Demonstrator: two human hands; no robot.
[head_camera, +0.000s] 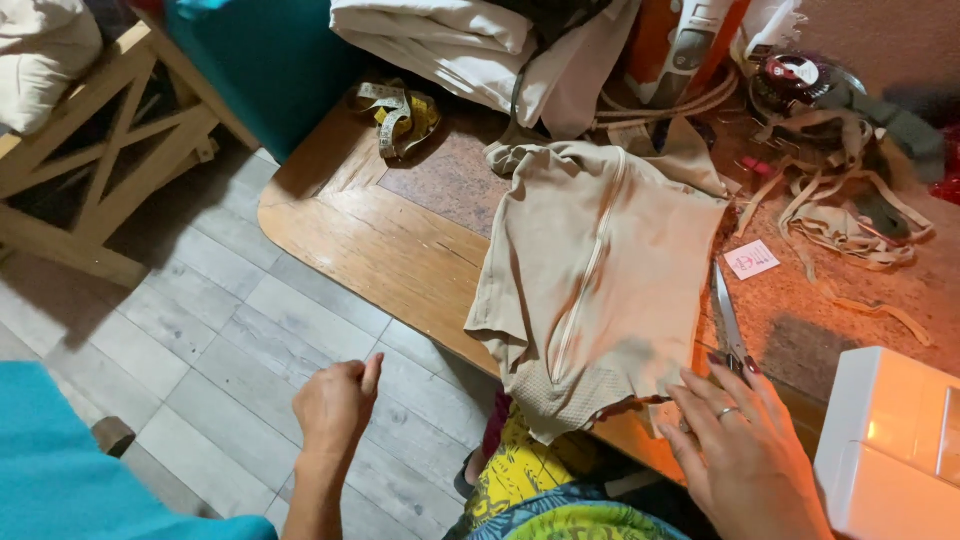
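Beige garment (600, 270) droops over desk's near edge, soft, light; I'd grab its mesh hem. My right hand (745, 455) spread, touching scissors (728, 325); left hand (335, 405) loosely curled, holding nothing.

A beige garment (600, 270) with a mesh-patterned hem hangs over the front edge of a brown wooden bench (370, 240). A yellow tape measure (398, 115) lies near the bench's back left corner. Silver scissors (728, 320) lie beside a small white tag (752, 259) with red marks. Beige strips (850, 225) sit at the back right. A white machine (890, 450) stands at the front right. The floor (200, 340) is grey planks.
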